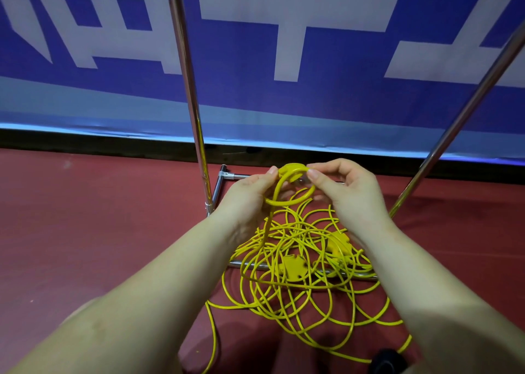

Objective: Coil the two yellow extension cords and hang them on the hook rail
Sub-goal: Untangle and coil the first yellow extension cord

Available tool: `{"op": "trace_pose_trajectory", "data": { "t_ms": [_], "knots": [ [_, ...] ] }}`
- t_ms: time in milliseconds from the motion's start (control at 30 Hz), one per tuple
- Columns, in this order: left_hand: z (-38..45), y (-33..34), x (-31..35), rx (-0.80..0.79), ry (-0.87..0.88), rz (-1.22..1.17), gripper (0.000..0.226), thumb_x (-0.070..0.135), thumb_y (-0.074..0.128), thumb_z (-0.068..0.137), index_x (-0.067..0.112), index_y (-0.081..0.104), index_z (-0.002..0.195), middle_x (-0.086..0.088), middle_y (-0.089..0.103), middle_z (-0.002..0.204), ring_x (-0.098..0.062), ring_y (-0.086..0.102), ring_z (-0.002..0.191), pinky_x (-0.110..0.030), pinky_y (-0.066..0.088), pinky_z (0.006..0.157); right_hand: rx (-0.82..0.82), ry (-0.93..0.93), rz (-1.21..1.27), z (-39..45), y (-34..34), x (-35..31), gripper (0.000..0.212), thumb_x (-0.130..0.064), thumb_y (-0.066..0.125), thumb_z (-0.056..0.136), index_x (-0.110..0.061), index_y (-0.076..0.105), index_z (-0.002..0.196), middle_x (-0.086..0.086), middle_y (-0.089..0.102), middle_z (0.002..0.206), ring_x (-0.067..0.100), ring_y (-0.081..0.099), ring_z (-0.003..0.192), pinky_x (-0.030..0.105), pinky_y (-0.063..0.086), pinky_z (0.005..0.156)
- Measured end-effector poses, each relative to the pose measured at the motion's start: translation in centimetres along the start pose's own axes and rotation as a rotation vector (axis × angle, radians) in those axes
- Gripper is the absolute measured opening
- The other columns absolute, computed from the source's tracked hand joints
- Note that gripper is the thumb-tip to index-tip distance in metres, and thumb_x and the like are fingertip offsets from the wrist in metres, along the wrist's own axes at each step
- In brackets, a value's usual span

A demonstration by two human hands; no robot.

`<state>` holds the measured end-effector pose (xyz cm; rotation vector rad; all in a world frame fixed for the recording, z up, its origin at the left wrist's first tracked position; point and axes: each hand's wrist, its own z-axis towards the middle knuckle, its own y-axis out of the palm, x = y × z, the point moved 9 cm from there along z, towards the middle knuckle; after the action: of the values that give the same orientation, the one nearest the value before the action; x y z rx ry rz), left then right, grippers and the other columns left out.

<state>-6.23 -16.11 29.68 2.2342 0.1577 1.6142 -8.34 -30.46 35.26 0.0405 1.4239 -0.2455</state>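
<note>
From the head camera I see both my hands raised over a tangle of yellow cords (298, 262) heaped on the red floor (85, 217). My left hand (250, 194) has its fingers curled, thumb and fingertip pinching a yellow plug (289, 168) at the top of a small loop (287, 200) of cord. My right hand (349, 186) pinches the same loop just beside the plug, thumb and forefinger closed on it. The loop hangs between my palms, and its tail drops into the pile. Two yellow sockets (294, 268) lie in the heap, which drapes over the rack's low base bar (360, 275). Two chrome poles (187, 89) rise in front of a blue and white banner (284, 46).
</note>
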Motion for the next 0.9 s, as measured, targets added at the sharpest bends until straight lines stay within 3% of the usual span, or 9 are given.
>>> {"op": "trace_pose_trajectory", "data": {
  "t_ms": [100, 233, 367, 433, 500, 633, 733, 833, 900],
  "knots": [
    [0.1, -0.2, 0.7, 0.013, 0.016, -0.15, 0.025, 0.025, 0.043, 0.1, 0.012, 0.065, 0.099, 0.002, 0.073, 0.079, -0.006, 0.069, 0.07, -0.019, 0.054, 0.061, -0.036, 0.022, -0.024, 0.0, 0.3, 0.3, 0.008, -0.012, 0.066, 0.084, -0.017, 0.063, 0.079, -0.001, 0.069, 0.069, 0.008, 0.065, 0.06, 0.021, 0.053, 0.057],
    [0.5, -1.7, 2.1, 0.09, 0.064, -0.277, 0.019, 0.02, 0.041, 0.101, 0.015, 0.059, 0.106, 0.005, 0.074, 0.081, -0.003, 0.07, 0.071, -0.018, 0.055, 0.064, -0.04, 0.169, -0.014, 0.3, 0.0, 2.5, 0.004, -0.009, 0.062, 0.087, -0.011, 0.06, 0.089, 0.004, 0.066, 0.077, 0.0, 0.06, 0.05, 0.014, 0.049, 0.048],
    [0.7, -2.7, 2.4, 0.109, 0.091, -0.329, 0.012, 0.019, 0.045, 0.099, 0.013, 0.054, 0.104, 0.0, 0.072, 0.091, -0.008, 0.071, 0.074, -0.022, 0.057, 0.062, -0.026, 0.399, 0.064, 0.3, -1.1, 5.1, 0.014, -0.012, 0.059, 0.09, -0.016, 0.057, 0.104, 0.003, 0.063, 0.08, 0.004, 0.06, 0.05, 0.019, 0.052, 0.053],
    [0.7, -2.6, 2.6, 0.086, 0.082, -0.315, 0.015, 0.02, 0.044, 0.1, 0.012, 0.054, 0.107, 0.0, 0.071, 0.094, -0.008, 0.071, 0.075, -0.022, 0.058, 0.064, -0.105, 0.328, -0.221, 0.4, -0.9, 5.0, 0.007, -0.024, 0.057, 0.092, -0.023, 0.061, 0.097, -0.001, 0.062, 0.09, 0.007, 0.061, 0.068, 0.028, 0.053, 0.069],
    [0.6, -2.0, 2.5, 0.051, 0.067, -0.285, 0.018, 0.02, 0.042, 0.1, 0.012, 0.054, 0.111, 0.001, 0.071, 0.095, -0.008, 0.071, 0.075, -0.022, 0.058, 0.068, -0.21, 0.15, -0.428, 0.2, 0.6, 3.4, 0.015, -0.034, 0.057, 0.09, -0.027, 0.064, 0.101, -0.009, 0.063, 0.098, 0.006, 0.058, 0.089, 0.025, 0.046, 0.084],
    [0.4, -1.5, 2.3, 0.034, 0.06, -0.284, 0.015, 0.02, 0.041, 0.101, 0.013, 0.05, 0.11, -0.001, 0.069, 0.099, -0.008, 0.071, 0.076, -0.023, 0.057, 0.072, -0.469, 0.055, -0.366, -1.5, 4.5, 2.4, 0.008, -0.034, 0.059, 0.088, -0.032, 0.063, 0.095, -0.016, 0.065, 0.1, -0.012, 0.055, 0.088, 0.012, 0.04, 0.081],
    [0.1, -1.5, 2.5, 0.032, 0.056, -0.347, 0.012, 0.02, 0.04, 0.101, 0.014, 0.051, 0.102, -0.001, 0.07, 0.099, -0.006, 0.07, 0.081, -0.023, 0.057, 0.07, -0.439, 0.022, -0.363, -1.6, 4.6, 3.1, 0.016, -0.031, 0.068, 0.082, -0.031, 0.055, 0.09, -0.012, 0.064, 0.104, -0.003, 0.056, 0.098, 0.018, 0.039, 0.089],
    [-0.1, -1.0, 2.3, -0.015, 0.016, -0.391, 0.013, 0.02, 0.041, 0.1, 0.014, 0.052, 0.097, 0.002, 0.071, 0.101, -0.007, 0.071, 0.081, -0.025, 0.058, 0.07, -0.415, 0.005, -0.299, -1.6, 5.0, 3.1, 0.031, -0.026, 0.07, 0.081, -0.028, 0.049, 0.104, -0.01, 0.06, 0.114, -0.003, 0.054, 0.105, 0.008, 0.038, 0.084],
    [-0.2, -0.6, 2.0, -0.044, -0.001, -0.38, 0.013, 0.021, 0.041, 0.1, 0.015, 0.052, 0.097, 0.002, 0.074, 0.095, -0.01, 0.072, 0.077, -0.025, 0.058, 0.069, -0.469, 0.01, -0.313, -1.8, 5.7, 3.2, 0.022, -0.024, 0.066, 0.085, -0.026, 0.052, 0.102, -0.008, 0.061, 0.109, 0.002, 0.056, 0.103, 0.014, 0.04, 0.085]
  ]
}}
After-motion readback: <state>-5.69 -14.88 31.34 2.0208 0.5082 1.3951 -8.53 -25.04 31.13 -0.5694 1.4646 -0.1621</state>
